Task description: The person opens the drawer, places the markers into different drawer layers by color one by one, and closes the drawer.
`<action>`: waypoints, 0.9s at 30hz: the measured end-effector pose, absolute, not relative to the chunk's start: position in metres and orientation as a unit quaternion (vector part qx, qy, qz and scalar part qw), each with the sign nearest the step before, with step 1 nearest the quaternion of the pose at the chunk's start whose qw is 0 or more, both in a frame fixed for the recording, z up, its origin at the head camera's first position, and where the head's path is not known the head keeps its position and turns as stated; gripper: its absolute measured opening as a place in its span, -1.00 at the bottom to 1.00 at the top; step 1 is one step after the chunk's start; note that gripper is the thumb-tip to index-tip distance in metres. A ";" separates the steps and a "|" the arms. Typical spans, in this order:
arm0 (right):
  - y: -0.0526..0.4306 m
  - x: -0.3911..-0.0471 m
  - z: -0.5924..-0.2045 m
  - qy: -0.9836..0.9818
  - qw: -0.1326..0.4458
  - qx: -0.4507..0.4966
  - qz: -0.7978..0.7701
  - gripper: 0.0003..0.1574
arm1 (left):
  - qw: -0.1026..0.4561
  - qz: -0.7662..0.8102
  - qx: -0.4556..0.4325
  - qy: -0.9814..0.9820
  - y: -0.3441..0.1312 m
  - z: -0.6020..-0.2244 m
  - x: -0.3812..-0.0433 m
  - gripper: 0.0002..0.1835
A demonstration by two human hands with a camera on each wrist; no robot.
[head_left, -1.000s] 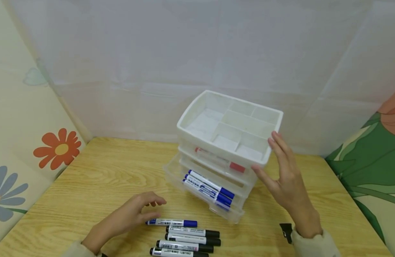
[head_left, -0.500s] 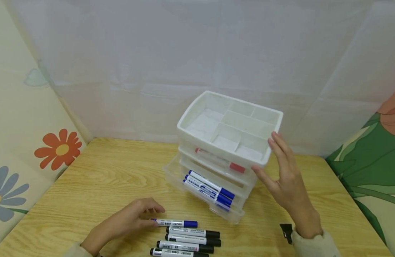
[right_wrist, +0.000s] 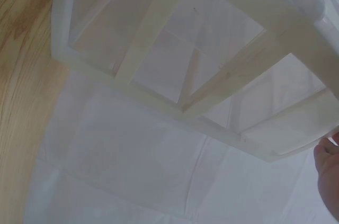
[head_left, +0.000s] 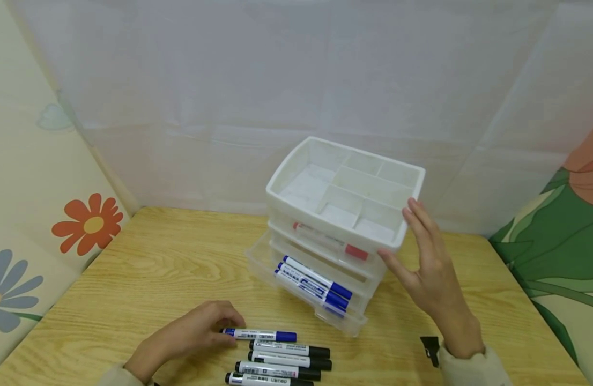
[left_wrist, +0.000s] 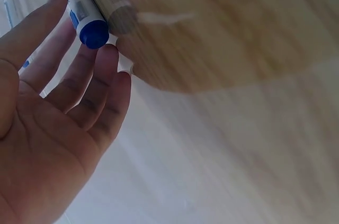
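Marker with blue cap (head_left: 260, 335) lies crosswise on the table (head_left: 180, 257), left end between thumb and fingers of the nearer left hand (head_left: 200, 326); whether they grip, I cannot tell. Right hand (head_left: 434, 273), spread wide, touches corner of drawer unit (head_left: 325, 225).

A drawer unit (head_left: 332, 227) is standing on the bench (head_left: 180, 252), a sheet (head_left: 229, 107) behind it. Several markers (head_left: 306, 282) are lying in its pulled-out drawer (head_left: 345, 323); in front, five loose markers (head_left: 279, 358) are lying side by side. The left hand (head_left: 195, 328) is resting at the rearmost's left end, the right hand (head_left: 434, 268) at the unit's right side.
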State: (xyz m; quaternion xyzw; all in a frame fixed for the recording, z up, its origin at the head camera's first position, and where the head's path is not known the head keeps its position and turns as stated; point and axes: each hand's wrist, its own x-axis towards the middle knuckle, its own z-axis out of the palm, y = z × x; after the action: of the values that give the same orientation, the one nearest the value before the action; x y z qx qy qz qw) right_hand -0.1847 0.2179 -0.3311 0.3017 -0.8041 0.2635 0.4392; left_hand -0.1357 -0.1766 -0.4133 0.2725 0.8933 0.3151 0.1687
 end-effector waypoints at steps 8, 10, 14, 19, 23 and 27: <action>0.218 -0.185 -0.330 -0.802 0.442 0.305 0.263 -0.04 | 0.164 0.298 0.280 0.898 -0.175 -0.410 -0.136 -0.83; 0.218 -0.185 -0.330 -0.802 0.442 0.305 0.262 -0.04 | 0.158 0.295 0.281 0.900 -0.175 -0.409 -0.135 -0.85; 0.218 -0.185 -0.330 -0.803 0.441 0.304 0.263 -0.04 | 0.149 0.285 0.281 0.904 -0.173 -0.409 -0.134 -0.88; 0.218 -0.184 -0.330 -0.803 0.439 0.302 0.266 -0.04 | 0.153 0.294 0.268 0.904 -0.171 -0.410 -0.135 -0.90; 0.218 -0.184 -0.330 -0.805 0.437 0.301 0.265 -0.04 | 0.134 0.289 0.273 0.908 -0.170 -0.410 -0.135 -0.89; 0.218 -0.184 -0.330 -0.806 0.436 0.300 0.264 -0.04 | 0.092 0.258 0.293 0.916 -0.169 -0.409 -0.135 -0.87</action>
State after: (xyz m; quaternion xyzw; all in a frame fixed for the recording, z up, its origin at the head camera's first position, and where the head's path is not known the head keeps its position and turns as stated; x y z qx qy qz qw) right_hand -0.1839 0.2182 -0.3299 0.3001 -0.8064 0.2638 0.4360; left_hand -0.1347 -0.1692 -0.4088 0.2927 0.9162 0.2578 0.0922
